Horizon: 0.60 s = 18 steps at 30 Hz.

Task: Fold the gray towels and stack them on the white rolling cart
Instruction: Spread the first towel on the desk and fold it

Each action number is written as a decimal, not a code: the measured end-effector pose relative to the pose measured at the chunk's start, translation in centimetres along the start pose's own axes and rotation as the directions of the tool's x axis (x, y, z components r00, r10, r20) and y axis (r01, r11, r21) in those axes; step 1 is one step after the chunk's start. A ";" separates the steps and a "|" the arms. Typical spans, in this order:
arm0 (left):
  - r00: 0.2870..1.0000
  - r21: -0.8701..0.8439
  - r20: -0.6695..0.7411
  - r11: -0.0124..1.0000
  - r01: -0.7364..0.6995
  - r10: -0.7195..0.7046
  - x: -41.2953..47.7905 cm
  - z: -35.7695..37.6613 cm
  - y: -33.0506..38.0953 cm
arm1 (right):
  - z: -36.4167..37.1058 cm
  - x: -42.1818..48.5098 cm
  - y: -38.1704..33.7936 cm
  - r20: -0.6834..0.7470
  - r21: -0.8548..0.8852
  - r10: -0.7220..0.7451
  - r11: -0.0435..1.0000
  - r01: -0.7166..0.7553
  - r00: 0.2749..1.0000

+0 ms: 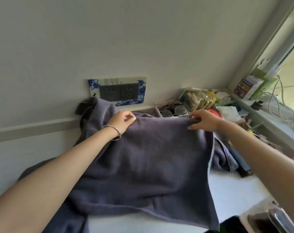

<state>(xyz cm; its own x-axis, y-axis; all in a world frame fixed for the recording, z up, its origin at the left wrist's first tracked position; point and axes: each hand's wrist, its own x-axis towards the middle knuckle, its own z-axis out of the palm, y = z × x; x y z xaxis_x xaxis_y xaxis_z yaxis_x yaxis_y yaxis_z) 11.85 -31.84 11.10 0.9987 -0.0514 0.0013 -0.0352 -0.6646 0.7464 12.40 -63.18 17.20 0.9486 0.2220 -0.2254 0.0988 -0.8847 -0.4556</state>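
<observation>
A gray towel (pixel 148 162) hangs spread out in front of me, lifted by its top edge. My left hand (pixel 121 121), with a silver bangle on the wrist, pinches the top left corner. My right hand (pixel 204 120) grips the top right corner. More gray towel fabric (pixel 94 106) is heaped behind on the left against the wall, and another bunched piece (pixel 223 157) lies at the right. The white surface (pixel 230 190) under the towels shows at lower right. I cannot make out the cart as such.
A double wall socket (pixel 120 92) with a blue-patterned frame sits on the wall behind. A white basket (pixel 169 111) and cluttered packets and boxes fill the right side up to the window sill (pixel 260 113). A shiny metal part (pixel 280 216) shows at bottom right.
</observation>
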 end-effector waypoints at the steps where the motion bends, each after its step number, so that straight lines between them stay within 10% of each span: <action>1: 0.997 0.077 -0.066 0.996 0.042 -0.037 0.7 0.8 -0.9 | 1.3 1.4 1.2 -0.137 0.024 -0.018 0.999 0.021 0.990; 5: 0.974 0.418 -0.226 0.903 0.096 0.001 1.1 4.0 -2.8 | 5.6 3.0 4.8 -0.392 0.057 0.028 0.998 -0.006 0.920; 9: 0.966 0.481 0.032 0.843 -0.239 0.256 0.1 8.2 -2.1 | 8.0 2.3 7.7 -0.466 0.077 0.119 0.993 -0.093 0.877; 18: 0.964 0.536 0.257 0.820 -0.201 0.069 -0.9 12.6 -1.9 | 10.0 1.0 8.4 -0.534 0.051 0.066 0.998 -0.046 0.843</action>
<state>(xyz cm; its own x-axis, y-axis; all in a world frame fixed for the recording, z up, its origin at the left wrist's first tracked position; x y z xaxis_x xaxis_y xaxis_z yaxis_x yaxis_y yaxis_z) 10.59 -39.95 1.32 0.9507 -0.2866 -0.1185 -0.2498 -0.9341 0.2551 11.14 -66.29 4.58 0.9665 -0.0906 0.2401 0.0395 -0.8719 -0.4881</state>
